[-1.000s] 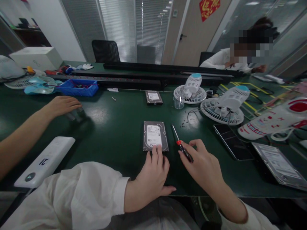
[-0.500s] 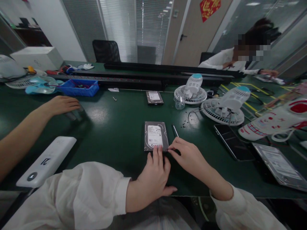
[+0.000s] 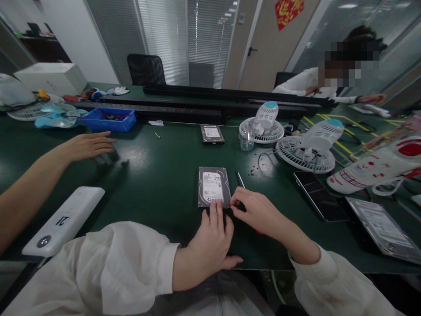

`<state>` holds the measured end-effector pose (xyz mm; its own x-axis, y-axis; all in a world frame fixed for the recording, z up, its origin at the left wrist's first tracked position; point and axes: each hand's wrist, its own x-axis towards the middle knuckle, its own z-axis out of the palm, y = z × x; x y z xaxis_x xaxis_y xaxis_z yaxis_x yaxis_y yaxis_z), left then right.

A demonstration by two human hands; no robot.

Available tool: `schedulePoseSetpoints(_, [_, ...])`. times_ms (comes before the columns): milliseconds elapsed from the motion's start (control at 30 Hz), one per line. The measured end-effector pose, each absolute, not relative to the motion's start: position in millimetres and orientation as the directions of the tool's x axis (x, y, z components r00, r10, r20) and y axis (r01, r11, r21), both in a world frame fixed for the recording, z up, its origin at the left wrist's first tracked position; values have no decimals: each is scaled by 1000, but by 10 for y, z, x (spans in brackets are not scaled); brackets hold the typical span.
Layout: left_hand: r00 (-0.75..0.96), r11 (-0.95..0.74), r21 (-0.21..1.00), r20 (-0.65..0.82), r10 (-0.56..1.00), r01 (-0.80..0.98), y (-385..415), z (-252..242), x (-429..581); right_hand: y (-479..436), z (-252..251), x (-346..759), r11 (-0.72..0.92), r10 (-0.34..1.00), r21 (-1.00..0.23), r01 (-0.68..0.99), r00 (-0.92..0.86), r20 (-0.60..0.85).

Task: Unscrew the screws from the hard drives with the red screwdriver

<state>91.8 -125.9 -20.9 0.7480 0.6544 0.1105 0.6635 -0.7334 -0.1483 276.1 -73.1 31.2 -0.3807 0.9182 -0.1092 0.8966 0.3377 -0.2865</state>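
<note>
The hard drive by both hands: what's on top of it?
On the hard drive is a white label; the left hand lays fingertips over its near end, hiding that part. The right hand is at the near right corner; contact is unclear.

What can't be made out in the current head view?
Head view: whether the person's right hand pinches anything at the near-right corner of the silver-grey rectangular metal hard drive; too small, partly covered.
Head view: handle of the thin silver metal screwdriver; mostly hidden by that hand.
Head view: fine print on the drive's white paper label; too small.
Head view: contents of the blue rectangular plastic bin; too small.
</note>
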Motion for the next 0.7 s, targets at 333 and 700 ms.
schedulePoseSetpoints(333, [738,-725,-138,106,666,674,-1270,-220,936,-729,303,2781,360,906,-324,875,-411,-101])
schedulePoseSetpoints(700, [746,-732,-149,94,659,665,-1258,-191,924,-720,274,2804,423,886,-267,866,-457,-78])
